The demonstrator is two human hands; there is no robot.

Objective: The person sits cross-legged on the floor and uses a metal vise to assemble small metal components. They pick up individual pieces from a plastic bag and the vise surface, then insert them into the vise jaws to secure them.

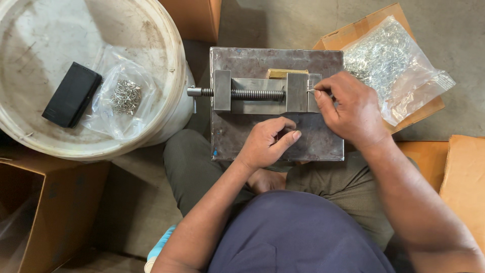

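**Small wire piece held at the vise jaws**

The right hand (353, 108) pinches a tiny, thin metal wire piece (310, 87) between thumb and forefinger, right at the gap between the jaws of a small steel bench vise (262, 93). The vise sits on a grey steel plate (275, 134) resting over the person's lap. The left hand (268, 144) lies on the plate just below the vise, fingers curled loosely inward; it does not appear to hold anything, though the curled fingers hide the palm.

The wire piece looks very light and stiff but easy to bend or drop, and smooth enough to slip. A fingertip pinch near its outer end seems the right hold, leaving the other end free for the jaws.

A clear plastic bag of similar metal pieces (389, 60) lies on a cardboard box just right of the plate. To the left, a white bucket lid (166, 45) carries a smaller bag of metal pieces (125, 96) and a black case (71, 94).
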